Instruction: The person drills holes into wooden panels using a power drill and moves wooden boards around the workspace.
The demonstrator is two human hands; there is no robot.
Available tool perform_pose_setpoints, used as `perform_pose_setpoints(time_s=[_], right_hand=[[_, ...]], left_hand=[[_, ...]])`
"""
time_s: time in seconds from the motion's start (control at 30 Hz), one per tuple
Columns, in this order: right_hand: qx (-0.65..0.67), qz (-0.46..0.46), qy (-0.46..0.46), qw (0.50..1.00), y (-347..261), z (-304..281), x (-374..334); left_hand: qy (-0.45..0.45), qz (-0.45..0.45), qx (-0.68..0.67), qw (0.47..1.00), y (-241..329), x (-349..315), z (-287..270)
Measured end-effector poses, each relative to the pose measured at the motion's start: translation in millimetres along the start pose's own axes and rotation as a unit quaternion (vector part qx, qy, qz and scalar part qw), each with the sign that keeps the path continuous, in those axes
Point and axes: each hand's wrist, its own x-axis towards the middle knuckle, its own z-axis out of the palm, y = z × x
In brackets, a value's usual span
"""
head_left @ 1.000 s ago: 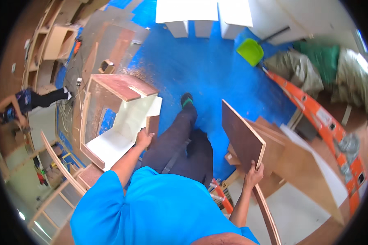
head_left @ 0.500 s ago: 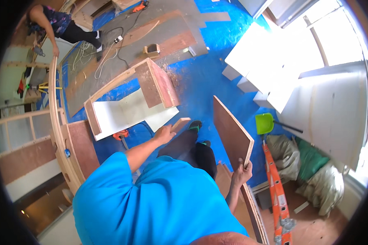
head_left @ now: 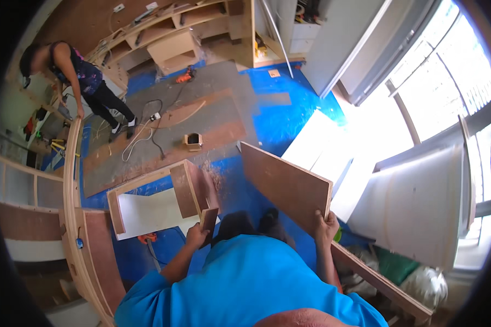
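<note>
My left hand (head_left: 197, 236) is closed around a small wooden board (head_left: 208, 220), held upright in front of my body. In my right hand (head_left: 325, 229) is the near corner of a brown plywood panel (head_left: 285, 179), with the thumb and fingers on either side of its edge. The panel stretches forward and to the left, on its long edge. Past the small board lies a plywood box frame (head_left: 203, 182) on the floor, with a white panel (head_left: 147, 212) inside it. Whether the plywood panel touches the floor I cannot tell.
A person (head_left: 87, 82) at the far left has a hand on a long wooden frame (head_left: 71, 180). Cables, a small cardboard box (head_left: 192, 142) and an orange power tool (head_left: 186, 74) lie on the floor sheets. White panels (head_left: 414, 201) lean at right, beside sacks (head_left: 425, 288).
The plywood panel has swung to the left at its far end. My left hand has moved down and left, and its small board now stands upright. The view has tilted up.
</note>
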Motion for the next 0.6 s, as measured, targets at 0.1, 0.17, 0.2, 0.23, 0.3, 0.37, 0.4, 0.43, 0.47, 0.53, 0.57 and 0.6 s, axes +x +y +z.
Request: perform_pose_setpoints(time_s=[0.1,0.17,0.2,0.23,0.3,0.37,0.4,0.43,0.47,0.53,0.57,0.6], right_hand=[[0.009,0.008,-0.048,0.999,-10.8,11.6,62.5],[0.049,0.034,-0.051,0.997,-20.1,24.4,98.9],[0.056,0.03,-0.058,0.996,-25.7,31.5,118.2],[0.013,0.018,-0.045,0.999,-36.0,39.6,138.0],[-0.154,0.064,-0.029,0.986,-58.0,44.2,154.2],[-0.064,0.139,-0.015,0.988,-45.1,63.9,179.5],[-0.076,0.184,-0.003,0.98,-38.1,81.2,198.6],[0.007,0.193,0.034,0.981,-22.0,97.8,209.2],[-0.061,0.191,0.026,0.979,10.9,97.4,225.1],[0.133,0.171,0.114,0.97,23.6,116.2,235.6],[0.136,0.181,0.131,0.965,29.3,112.4,228.9],[0.154,0.192,0.148,0.958,36.2,112.8,230.5]], left_hand=[[0.021,-0.027,-0.028,0.999,16.5,12.7,-7.5],[0.047,-0.023,-0.077,0.996,24.8,30.5,-12.9],[0.056,-0.025,-0.077,0.995,23.6,42.4,-12.0],[0.073,0.022,-0.08,0.994,24.7,63.1,-13.3],[0.015,0.012,-0.067,0.998,15.5,96.8,-19.0],[0.054,0.065,-0.188,0.978,20.3,133.2,-15.3],[0.025,0.04,-0.15,0.988,18.8,142.1,-19.6],[-0.005,0.022,-0.111,0.994,19.3,151.4,-24.2],[0.134,0.104,-0.114,0.979,-11.2,172.8,-5.6],[0.026,0.112,-0.151,0.982,17.1,235.8,-51.1],[-0.003,0.115,-0.163,0.98,25.2,253.5,-73.0],[-0.027,0.119,-0.162,0.979,29.9,279.2,-93.3]])
